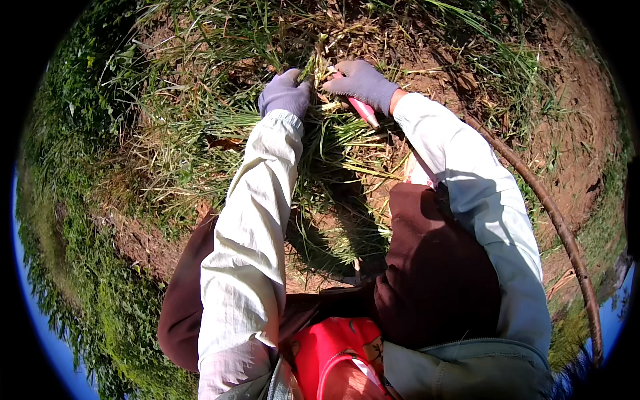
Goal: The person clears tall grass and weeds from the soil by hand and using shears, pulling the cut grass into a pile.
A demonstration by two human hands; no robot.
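Note:
My left hand, in a grey-purple glove, is closed around green grass stems at the upper middle. Close beside it on the right, my right hand, in a matching glove, holds a tool by its pink handle. The handle's pale end points down towards me. The tool's working end is hidden among the stems and my fingers, so its kind cannot be told. Cut or pulled grass lies in a loose pile below both hands, between my knees.
A long, curved brown stick or pole runs along the right side. Reddish bare soil lies beyond it. Leafy green plants grow at the left, and tall grass stands at the upper left. My bent knees in dark trousers flank the pile.

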